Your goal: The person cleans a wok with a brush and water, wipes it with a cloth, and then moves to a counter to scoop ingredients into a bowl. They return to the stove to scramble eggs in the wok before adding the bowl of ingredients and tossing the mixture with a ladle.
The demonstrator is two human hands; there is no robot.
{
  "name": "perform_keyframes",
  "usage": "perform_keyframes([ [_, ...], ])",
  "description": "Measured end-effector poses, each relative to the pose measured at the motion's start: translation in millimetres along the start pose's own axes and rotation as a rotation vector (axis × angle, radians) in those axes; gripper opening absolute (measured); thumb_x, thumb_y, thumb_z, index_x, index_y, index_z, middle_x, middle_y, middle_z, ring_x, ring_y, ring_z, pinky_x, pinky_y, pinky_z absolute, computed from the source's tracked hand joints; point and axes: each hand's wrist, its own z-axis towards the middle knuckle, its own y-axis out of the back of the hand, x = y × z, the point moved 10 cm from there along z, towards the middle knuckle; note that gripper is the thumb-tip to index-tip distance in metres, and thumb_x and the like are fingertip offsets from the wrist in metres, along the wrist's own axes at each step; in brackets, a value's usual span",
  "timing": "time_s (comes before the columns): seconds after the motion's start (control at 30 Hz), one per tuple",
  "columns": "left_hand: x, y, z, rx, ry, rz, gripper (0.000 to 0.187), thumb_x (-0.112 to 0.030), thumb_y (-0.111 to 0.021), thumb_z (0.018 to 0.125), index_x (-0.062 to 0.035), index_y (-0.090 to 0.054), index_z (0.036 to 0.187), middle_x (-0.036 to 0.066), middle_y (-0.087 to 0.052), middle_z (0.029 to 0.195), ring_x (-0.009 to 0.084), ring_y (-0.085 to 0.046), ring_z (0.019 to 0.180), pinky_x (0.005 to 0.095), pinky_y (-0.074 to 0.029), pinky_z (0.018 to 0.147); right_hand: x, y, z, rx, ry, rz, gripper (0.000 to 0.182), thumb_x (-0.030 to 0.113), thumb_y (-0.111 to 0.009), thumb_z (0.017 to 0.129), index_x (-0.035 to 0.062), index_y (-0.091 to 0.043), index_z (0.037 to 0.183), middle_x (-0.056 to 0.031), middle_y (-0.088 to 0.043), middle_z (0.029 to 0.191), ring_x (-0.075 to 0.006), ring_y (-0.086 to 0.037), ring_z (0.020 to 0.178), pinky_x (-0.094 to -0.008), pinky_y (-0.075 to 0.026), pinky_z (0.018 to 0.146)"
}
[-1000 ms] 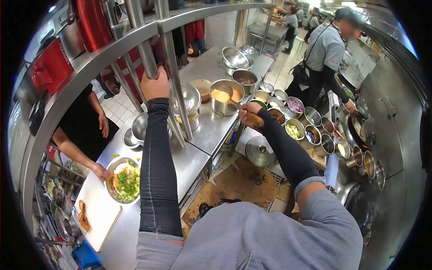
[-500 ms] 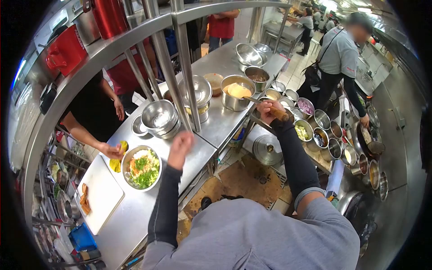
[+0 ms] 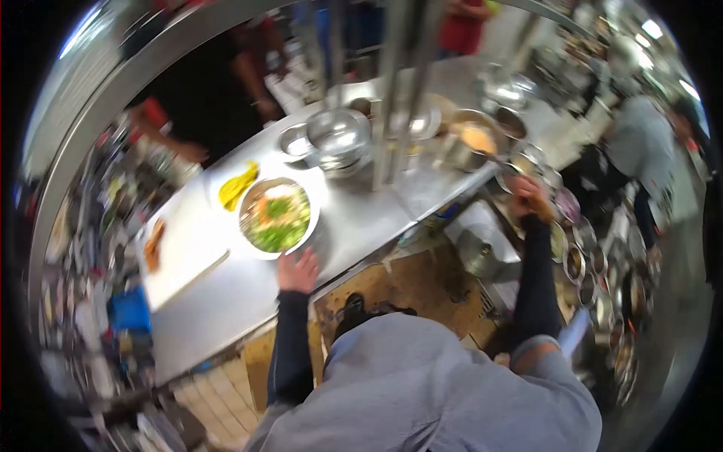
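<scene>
My left hand (image 3: 300,271) is open, fingers spread, at the near rim of a steel bowl (image 3: 315,215). Blur hides whether it touches the rim. Chopped greens, a white food and orange bits (image 3: 276,215) fill this bowl in separate patches. My right hand (image 3: 529,196) is closed around the wooden handle (image 3: 539,206) of a utensil. Its metal shaft points toward a steel pot (image 3: 461,154) holding a smooth yellow-orange food (image 3: 478,138). The utensil's far end cannot be made out.
A yellow cloth-like thing (image 3: 239,185) lies beside a white cutting board (image 3: 188,260) with brown pieces (image 3: 154,245). Stacked steel bowls (image 3: 339,135) stand near shelf posts (image 3: 395,98). Small containers (image 3: 575,264) crowd the right. A co-worker's hand (image 3: 192,153) is across the table.
My view has turned, blurring the scene. My left hand has come down to the food bowl's near rim. The co-worker's hand has left the yellow thing. My right hand still grips the handle.
</scene>
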Motion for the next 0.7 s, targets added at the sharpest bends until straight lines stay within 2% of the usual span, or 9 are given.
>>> perform_keyframes([
  [0.03, -2.5, 4.6, 9.4, -0.042, -0.018, 0.012, 0.069, -0.055, -0.050, 0.082, -0.0213, -0.019, 0.134, 0.010, -0.053, 0.117, 0.0241, -0.052, 0.103, 0.0404, -0.042, 0.077, -32.0, -36.8, -0.1, 0.249, -0.263, 0.121, 0.016, 0.010, -0.042, 0.088, 0.0066, -0.046, 0.073, 0.0028, -0.043, 0.062, -0.0057, -0.043, 0.051, -0.0194, -0.039, 0.044],
  [0.07, -3.0, 4.6, 10.3, -0.115, 0.031, -0.041, 0.065, -0.052, -0.052, 0.082, -0.0209, -0.022, 0.130, 0.013, -0.052, 0.117, 0.0259, -0.053, 0.102, 0.0402, -0.044, 0.075, -34.5, -41.2, -0.5, 0.240, -0.232, 0.223, 0.025, 0.009, -0.041, 0.088, 0.0125, -0.036, 0.063, 0.0017, -0.042, 0.062, -0.0061, -0.043, 0.053, -0.0200, -0.038, 0.045],
  [0.17, -15.7, 23.1, 28.0, -0.118, -0.057, -0.021, 0.051, -0.040, -0.053, 0.083, -0.0142, -0.032, 0.122, 0.015, -0.054, 0.111, 0.0274, -0.056, 0.096, 0.0397, -0.045, 0.071, -27.6, -16.0, -1.1, -0.006, -0.140, 0.132, 0.010, 0.009, -0.038, 0.090, 0.0045, -0.039, 0.081, 0.0009, -0.039, 0.063, -0.0080, -0.044, 0.054, -0.0245, -0.041, 0.050],
  [0.27, -20.8, 32.9, 53.0, -0.151, -0.117, -0.026, 0.032, -0.015, -0.047, 0.077, -0.0027, -0.042, 0.107, 0.016, -0.058, 0.094, 0.0290, -0.061, 0.076, 0.0397, -0.045, 0.058, -36.4, -17.6, -2.3, 0.047, -0.165, 0.042, 0.012, 0.010, -0.037, 0.091, 0.0046, -0.039, 0.080, 0.0003, -0.040, 0.063, -0.0083, -0.045, 0.054, -0.0248, -0.042, 0.051],
  [0.4, -26.3, 64.3, 65.7, -0.126, -0.163, -0.023, 0.024, -0.011, -0.047, 0.075, -0.0016, -0.048, 0.097, 0.014, -0.058, 0.088, 0.0290, -0.057, 0.075, 0.0394, -0.046, 0.059, -56.9, -32.0, 0.8, 0.048, -0.287, 0.210, 0.024, 0.015, -0.037, 0.092, 0.0096, -0.039, 0.068, 0.0016, -0.035, 0.055, -0.0090, -0.036, 0.047, -0.0229, -0.035, 0.046],
  [0.43, -22.7, 60.9, 49.6, -0.146, -0.118, -0.009, 0.020, -0.011, -0.048, 0.078, -0.0024, -0.050, 0.095, 0.014, -0.058, 0.089, 0.0287, -0.057, 0.077, 0.0401, -0.048, 0.065, -45.4, -12.5, 7.2, -0.053, -0.197, 0.074, 0.026, 0.014, -0.036, 0.092, 0.0101, -0.039, 0.066, 0.0016, -0.036, 0.055, -0.0095, -0.036, 0.046, -0.0221, -0.033, 0.044],
  [0.47, -12.6, 79.7, 58.3, -0.121, -0.061, -0.027, 0.016, -0.012, -0.048, 0.080, -0.0032, -0.053, 0.093, 0.013, -0.059, 0.089, 0.0281, -0.057, 0.079, 0.0392, -0.049, 0.069, -55.6, -25.3, 4.1, 0.065, -0.353, -0.107, 0.026, 0.015, -0.037, 0.091, 0.0106, -0.039, 0.065, 0.0018, -0.038, 0.055, -0.0096, -0.036, 0.045, -0.0216, -0.032, 0.042],
  [0.5, -7.1, 72.9, 39.1, -0.105, -0.034, 0.049, 0.014, -0.011, -0.048, 0.080, -0.0040, -0.054, 0.091, 0.012, -0.059, 0.089, 0.0258, -0.057, 0.079, 0.0371, -0.049, 0.066, -66.2, -30.6, -1.2, -0.075, -0.371, 0.202, 0.025, 0.015, -0.040, 0.089, 0.0105, -0.039, 0.065, 0.0024, -0.040, 0.055, -0.0094, -0.038, 0.045, -0.0213, -0.033, 0.041],
  [0.7, 34.3, 30.8, -9.5, -0.071, 0.158, 0.343, 0.020, -0.013, -0.050, 0.078, -0.0017, -0.052, 0.093, 0.011, -0.060, 0.082, 0.0256, -0.059, 0.066, 0.0355, -0.049, 0.047, -69.6, -43.9, -10.8, -0.204, -0.133, 0.144, 0.016, 0.011, -0.042, 0.089, 0.0045, -0.042, 0.075, 0.0019, -0.044, 0.063, -0.0039, -0.042, 0.046, -0.0196, -0.038, 0.044],
])
